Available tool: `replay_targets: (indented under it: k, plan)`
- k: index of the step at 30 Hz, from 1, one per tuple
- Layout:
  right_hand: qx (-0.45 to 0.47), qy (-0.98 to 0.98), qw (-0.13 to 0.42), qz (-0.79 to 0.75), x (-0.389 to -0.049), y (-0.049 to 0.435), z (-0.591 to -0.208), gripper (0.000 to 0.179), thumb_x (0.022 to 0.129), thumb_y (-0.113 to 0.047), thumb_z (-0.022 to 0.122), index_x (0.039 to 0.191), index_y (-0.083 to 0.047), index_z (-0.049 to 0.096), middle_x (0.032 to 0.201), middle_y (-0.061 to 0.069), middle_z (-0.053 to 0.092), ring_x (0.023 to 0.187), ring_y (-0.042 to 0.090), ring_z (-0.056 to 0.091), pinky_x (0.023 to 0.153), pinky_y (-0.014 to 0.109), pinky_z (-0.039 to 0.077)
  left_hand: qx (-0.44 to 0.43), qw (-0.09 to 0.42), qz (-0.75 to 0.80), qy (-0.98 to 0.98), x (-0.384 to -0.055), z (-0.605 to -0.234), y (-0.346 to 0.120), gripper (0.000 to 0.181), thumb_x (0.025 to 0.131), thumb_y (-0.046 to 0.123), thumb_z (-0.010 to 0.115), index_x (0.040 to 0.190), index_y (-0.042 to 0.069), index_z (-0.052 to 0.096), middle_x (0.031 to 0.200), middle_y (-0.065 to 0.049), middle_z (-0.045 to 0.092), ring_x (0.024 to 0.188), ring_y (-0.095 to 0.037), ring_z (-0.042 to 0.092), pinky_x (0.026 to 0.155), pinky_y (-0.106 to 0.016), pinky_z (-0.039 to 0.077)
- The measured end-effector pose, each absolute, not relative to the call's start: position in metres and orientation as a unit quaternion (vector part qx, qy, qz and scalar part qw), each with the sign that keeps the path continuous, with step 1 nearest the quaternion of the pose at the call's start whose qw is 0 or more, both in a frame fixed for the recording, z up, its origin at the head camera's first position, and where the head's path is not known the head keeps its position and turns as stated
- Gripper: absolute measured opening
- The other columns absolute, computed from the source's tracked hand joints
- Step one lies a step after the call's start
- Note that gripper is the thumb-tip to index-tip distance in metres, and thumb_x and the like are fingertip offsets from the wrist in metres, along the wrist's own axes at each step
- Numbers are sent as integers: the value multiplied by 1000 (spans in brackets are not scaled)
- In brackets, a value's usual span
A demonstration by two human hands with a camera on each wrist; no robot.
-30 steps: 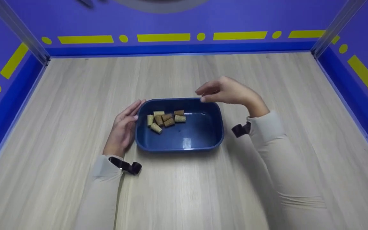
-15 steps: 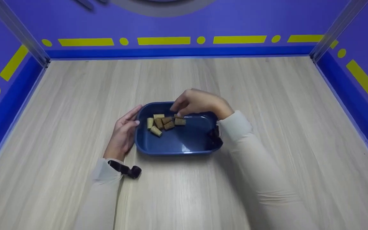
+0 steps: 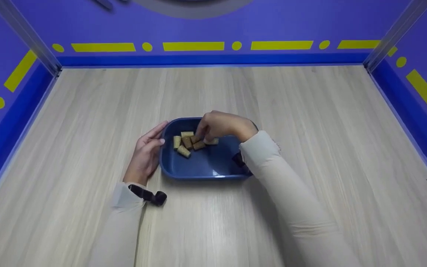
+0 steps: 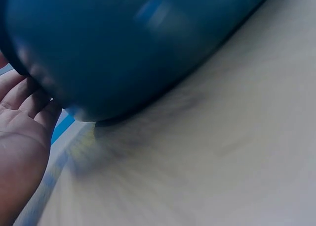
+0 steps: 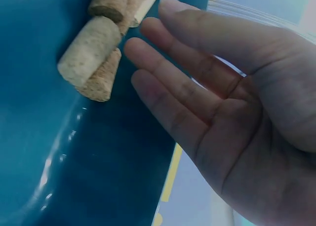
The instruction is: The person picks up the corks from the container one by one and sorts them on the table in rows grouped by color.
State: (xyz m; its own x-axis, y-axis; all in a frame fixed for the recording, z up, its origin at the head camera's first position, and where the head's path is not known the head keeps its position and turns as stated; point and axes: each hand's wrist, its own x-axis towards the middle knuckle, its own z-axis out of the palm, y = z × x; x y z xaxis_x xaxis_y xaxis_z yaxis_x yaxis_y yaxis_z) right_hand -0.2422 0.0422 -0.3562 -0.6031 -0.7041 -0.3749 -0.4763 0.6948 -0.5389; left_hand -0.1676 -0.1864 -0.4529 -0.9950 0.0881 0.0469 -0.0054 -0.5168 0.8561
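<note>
A dark blue rectangular box [image 3: 184, 177] stands on the wooden table, with several tan and brown corks [image 3: 184, 151] grouped in its left half. My left hand [image 3: 145, 154] rests against its left end, fingers along the outer wall and thumb tip at the rim. Over the back wall reaches my right hand [image 3: 224, 125], fingers pointing down among the corks. In the right wrist view, the loosely bent fingers hold nothing and lie beside a pale cork [image 5: 91, 50] that leans on a brown cork [image 5: 102, 77]. From the head, this hand partly covers the rightmost corks.
The wood-grain table [image 3: 98, 111] is bounded by purple-blue panels [image 3: 198, 31] with yellow dashes at the back and both sides. A black wrist camera [image 3: 158, 198] sits on the left cuff; another camera [image 3: 238, 159] on the right wrist overlaps the box's right end.
My right hand has moved left and down from above the box's back right corner to the corks inside. The left hand has stayed at the box's left end.
</note>
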Motion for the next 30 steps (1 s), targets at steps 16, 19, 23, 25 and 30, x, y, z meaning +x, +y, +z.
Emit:
replay_targets:
  k: [16, 19, 23, 25, 30]
  plan:
    - [-368, 879, 254, -168, -237, 39, -368, 34, 81, 0, 71, 113, -9, 72, 110, 7, 72, 100, 18, 67, 84, 31, 56, 34, 28, 858, 511, -168, -452, -186, 56, 86, -14, 41, 141, -12, 35, 145, -15, 48, 126, -9, 51, 101, -25, 45]
    - [-356, 884, 254, -166, -237, 42, -366, 35, 81, 4, 69, 113, -10, 72, 111, 7, 71, 96, 17, 66, 81, 31, 56, 34, 28, 859, 509, -167, -452, -187, 56, 85, -14, 41, 141, -12, 35, 144, -14, 49, 126, -8, 52, 101, -24, 45]
    - [-344, 894, 244, -154, -238, 46, -365, 32, 83, 3, 67, 111, -10, 73, 110, 5, 71, 86, 15, 62, 76, 29, 55, 31, 26, 862, 506, -167, -452, -188, 56, 85, -14, 41, 141, -11, 37, 143, -13, 50, 125, -9, 52, 101, -23, 45]
    - [-339, 897, 240, -150, -238, 49, -365, 30, 83, 2, 67, 110, -11, 74, 109, 5, 71, 83, 14, 61, 76, 30, 55, 28, 25, 864, 502, -167, -452, -188, 56, 85, -14, 41, 141, -11, 37, 143, -13, 50, 125, -9, 52, 100, -23, 45]
    - [-341, 899, 234, -142, -236, 52, -367, 26, 83, 0, 69, 107, -9, 75, 106, 6, 72, 83, 14, 65, 78, 31, 56, 29, 30, 865, 500, -167, -452, -187, 57, 85, -14, 41, 141, -10, 37, 143, -12, 50, 125, -9, 52, 101, -22, 45]
